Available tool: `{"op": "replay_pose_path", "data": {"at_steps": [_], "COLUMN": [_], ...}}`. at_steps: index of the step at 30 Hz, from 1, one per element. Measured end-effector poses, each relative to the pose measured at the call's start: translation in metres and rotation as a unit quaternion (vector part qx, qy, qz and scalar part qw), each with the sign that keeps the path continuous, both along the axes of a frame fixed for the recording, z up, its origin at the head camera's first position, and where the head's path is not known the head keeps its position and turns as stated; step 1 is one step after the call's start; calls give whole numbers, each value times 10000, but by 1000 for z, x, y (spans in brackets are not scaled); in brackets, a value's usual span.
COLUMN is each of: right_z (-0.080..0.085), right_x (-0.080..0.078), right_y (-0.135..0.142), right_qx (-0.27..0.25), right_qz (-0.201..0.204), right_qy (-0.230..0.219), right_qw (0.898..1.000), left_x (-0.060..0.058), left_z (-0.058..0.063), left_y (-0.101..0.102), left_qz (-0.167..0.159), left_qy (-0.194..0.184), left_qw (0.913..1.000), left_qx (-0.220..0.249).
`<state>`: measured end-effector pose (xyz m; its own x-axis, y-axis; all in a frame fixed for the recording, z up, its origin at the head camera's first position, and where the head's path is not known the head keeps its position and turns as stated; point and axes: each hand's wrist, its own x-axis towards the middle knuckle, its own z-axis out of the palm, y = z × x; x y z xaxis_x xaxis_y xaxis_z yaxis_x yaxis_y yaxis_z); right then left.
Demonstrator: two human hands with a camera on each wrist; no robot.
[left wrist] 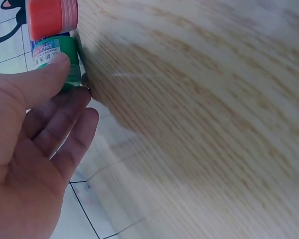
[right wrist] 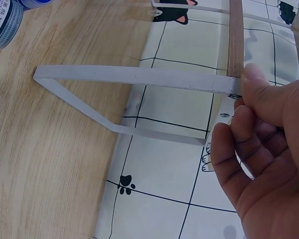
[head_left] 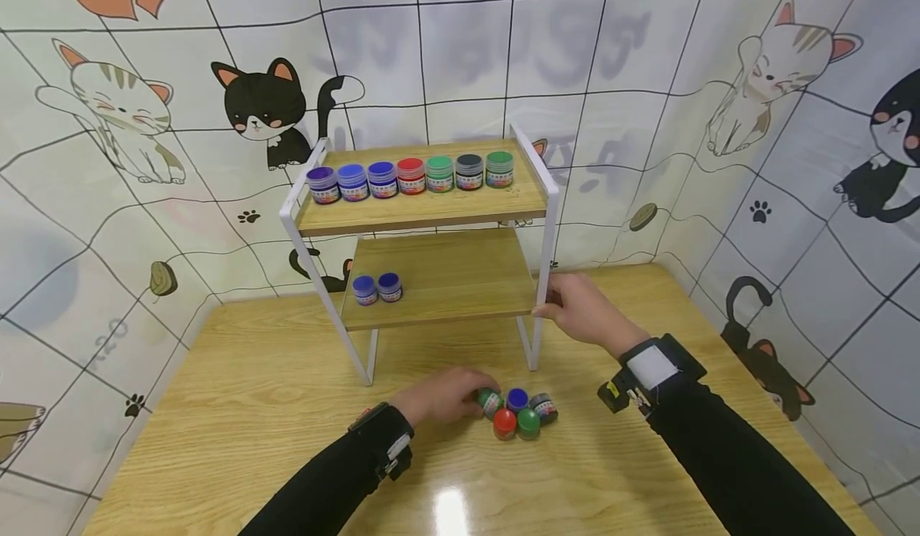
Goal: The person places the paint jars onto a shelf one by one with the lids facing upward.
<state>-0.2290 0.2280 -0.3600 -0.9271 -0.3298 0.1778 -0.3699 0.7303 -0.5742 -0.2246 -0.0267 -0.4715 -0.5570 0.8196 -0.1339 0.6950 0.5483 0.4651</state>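
My left hand (head_left: 446, 395) pinches a small green-labelled paint jar (head_left: 490, 402) low over the table, beside a cluster of jars. In the left wrist view the thumb lies on the label of this green jar (left wrist: 74, 56). Touching or close by are a red-lidded jar (head_left: 505, 423), a blue-lidded jar (head_left: 517, 399), a green-lidded jar (head_left: 528, 422) and a dark jar (head_left: 544, 408) lying tilted. With thumb and curled fingers, my right hand (head_left: 585, 312) grips the white-framed two-tier shelf (head_left: 549, 224) at its right side, level with the lower board.
Several paint jars (head_left: 411, 176) with purple, blue, red, green and dark lids stand in a row on the upper board (head_left: 424, 215). Two blue-lidded jars (head_left: 378, 288) stand at the left of the lower board (head_left: 460, 280). Cat-patterned cloth (head_left: 460, 57) surrounds the wooden table (head_left: 273, 408).
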Motion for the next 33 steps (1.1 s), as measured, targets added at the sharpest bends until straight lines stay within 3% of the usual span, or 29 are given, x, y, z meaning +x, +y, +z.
{"op": "replay_pose_path", "data": {"at_steps": [33], "right_z": [1], "right_x": [2], "right_y": [-1], "right_qx": [-2], "right_qz": [-14], "right_qy": [7], "right_qw": [10000], "left_x": [-3], "left_z": [6], "left_y": [-3], "left_qz": [-187], "left_qy": [-300], "left_qw": [9988], "left_qx": [337]}}
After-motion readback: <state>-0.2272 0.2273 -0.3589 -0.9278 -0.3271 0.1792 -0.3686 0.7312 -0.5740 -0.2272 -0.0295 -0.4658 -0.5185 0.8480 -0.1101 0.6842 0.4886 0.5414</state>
